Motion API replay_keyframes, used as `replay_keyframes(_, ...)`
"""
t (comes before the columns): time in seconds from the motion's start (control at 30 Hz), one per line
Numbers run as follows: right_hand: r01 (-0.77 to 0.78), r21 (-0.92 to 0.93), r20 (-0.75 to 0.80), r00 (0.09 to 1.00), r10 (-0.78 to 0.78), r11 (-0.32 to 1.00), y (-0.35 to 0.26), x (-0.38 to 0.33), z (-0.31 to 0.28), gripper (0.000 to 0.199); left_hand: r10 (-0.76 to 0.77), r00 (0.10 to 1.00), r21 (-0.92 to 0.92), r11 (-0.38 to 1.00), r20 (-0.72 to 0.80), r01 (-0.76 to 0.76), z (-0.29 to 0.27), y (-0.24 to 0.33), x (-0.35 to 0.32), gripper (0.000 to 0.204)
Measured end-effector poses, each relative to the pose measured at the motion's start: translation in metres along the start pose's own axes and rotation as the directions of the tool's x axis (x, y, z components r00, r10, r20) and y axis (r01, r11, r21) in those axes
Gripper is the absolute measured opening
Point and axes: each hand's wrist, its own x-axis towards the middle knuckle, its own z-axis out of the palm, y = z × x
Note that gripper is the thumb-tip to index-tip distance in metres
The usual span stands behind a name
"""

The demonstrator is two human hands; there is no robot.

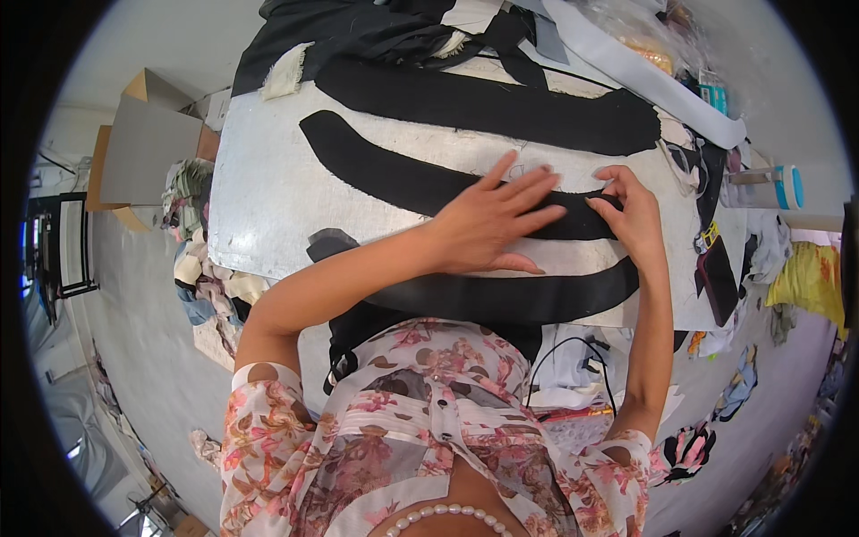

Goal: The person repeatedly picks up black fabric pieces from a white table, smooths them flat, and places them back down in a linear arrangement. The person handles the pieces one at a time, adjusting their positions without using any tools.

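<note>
Looking down from the head view, the long curved strip of black fabric [394, 174] lies flat on the pale grey padded worktop [259, 215], its long axis running from the upper left down toward the right. The left hand [488, 224] rests on the strip's right part with fingers [528, 192] spread and flat, pressing rather than gripping. The right hand [631, 215] sits just beside it at the strip's right end, fingertips [601, 204] pinching the cloth edge. Both hands touch the strip; the right one is nearer its end. The cloth looks matte, thin and limp. A second black curved strip [510, 295] lies nearer the body, and a wider black piece [501, 107] farther away.
</note>
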Motion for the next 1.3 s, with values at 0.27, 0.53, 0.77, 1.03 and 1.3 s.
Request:
replay_keyframes(0.27,-0.066,0.159,-0.01,0.998,0.069,0.985,0.021,-0.006,-0.016,0.04,0.091,0.994,-0.056,0.994,-0.066,-0.095,0.029,0.0,0.017,0.088)
replay_keyframes(0.53,-0.181,0.299,-0.08,0.974,0.214,0.937,0.036,-0.008,-0.022,0.041,0.081,0.997,-0.065,0.995,-0.018,-0.082,0.025,0.002,0.018,0.091)
replay_keyframes(0.77,-0.081,-0.04,-0.344,0.937,0.063,0.996,0.013,-0.013,-0.029,0.027,0.053,0.999,-0.059,0.997,0.002,-0.053,0.025,0.003,0.015,0.091)
replay_keyframes(1.03,-0.171,0.365,-0.08,0.974,0.214,0.915,0.046,0.004,-0.024,0.011,0.051,0.993,-0.115,0.991,-0.103,-0.063,0.029,0.01,0.022,0.084)
replay_keyframes(1.3,0.166,0.343,-0.215,0.972,-0.095,0.924,-0.064,0.056,0.007,0.007,-0.051,0.967,-0.215,0.977,-0.249,-0.004,0.031,0.027,0.034,0.067)
